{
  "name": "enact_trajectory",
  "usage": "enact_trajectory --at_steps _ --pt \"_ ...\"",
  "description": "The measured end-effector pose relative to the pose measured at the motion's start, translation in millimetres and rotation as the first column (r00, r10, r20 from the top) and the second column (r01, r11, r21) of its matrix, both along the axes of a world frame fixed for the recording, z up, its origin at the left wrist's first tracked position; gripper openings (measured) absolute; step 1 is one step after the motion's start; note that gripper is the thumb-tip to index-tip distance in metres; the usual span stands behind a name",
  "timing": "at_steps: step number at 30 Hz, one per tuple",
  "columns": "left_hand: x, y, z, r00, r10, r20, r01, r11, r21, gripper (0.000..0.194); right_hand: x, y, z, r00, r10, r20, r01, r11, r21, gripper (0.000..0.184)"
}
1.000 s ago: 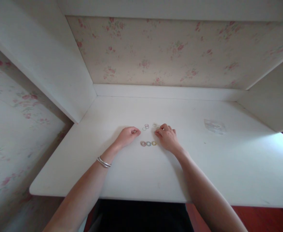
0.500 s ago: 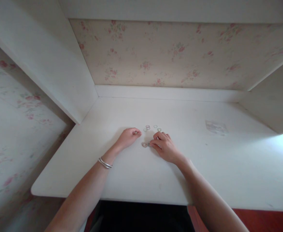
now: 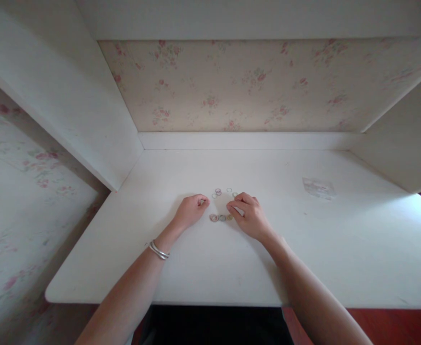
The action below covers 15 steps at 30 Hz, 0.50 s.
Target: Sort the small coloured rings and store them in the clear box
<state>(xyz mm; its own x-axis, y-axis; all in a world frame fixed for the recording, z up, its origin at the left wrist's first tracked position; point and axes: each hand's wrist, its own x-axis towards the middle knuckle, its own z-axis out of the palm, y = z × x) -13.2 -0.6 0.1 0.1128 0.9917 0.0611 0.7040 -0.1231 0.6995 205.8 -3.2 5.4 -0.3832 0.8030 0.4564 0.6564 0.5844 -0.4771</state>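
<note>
My left hand (image 3: pixel 191 211) rests on the white tabletop with its fingers curled and the thumb tip against them; whatever may be in that pinch is too small to make out. To its right, my right hand (image 3: pixel 249 216) has bent fingers, with thumb and forefinger tips close together, and I cannot make out anything between them. Below its fingertips lies a row of small ring-shaped bands: a reddish one (image 3: pixel 214 218), a grey-green one (image 3: pixel 222 218) and a yellowish one (image 3: pixel 230 217). Farther back, thin purplish rings (image 3: pixel 218 191) and a pale ring (image 3: pixel 229 190) lie between the hands.
A clear plastic bag (image 3: pixel 318 188) lies on the white desk (image 3: pixel 181 278) to the right. A tall white panel (image 3: pixel 84 110) stands at the left, and a low ledge (image 3: pixel 253 141) runs along the back, below floral wallpaper.
My right fingertips have drawn slightly up and away from the near row, uncovering the grey-green and yellowish bands. My left hand has hardly moved. The view has shifted slightly.
</note>
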Motion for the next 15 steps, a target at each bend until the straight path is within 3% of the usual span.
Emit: enact_trajectory --at_steps 6,15 --pt "17 5 3.9 0.991 0.016 -0.134 -0.010 0.999 0.041 0.031 2 10 -4.6 0.974 -0.189 -0.123 0.181 0.981 -0.071 0.023" --pt "49 31 4.2 0.956 0.048 -0.290 -0.011 0.992 0.126 0.026 3 15 -8.6 0.963 -0.222 -0.156 0.202 0.970 -0.134 0.022"
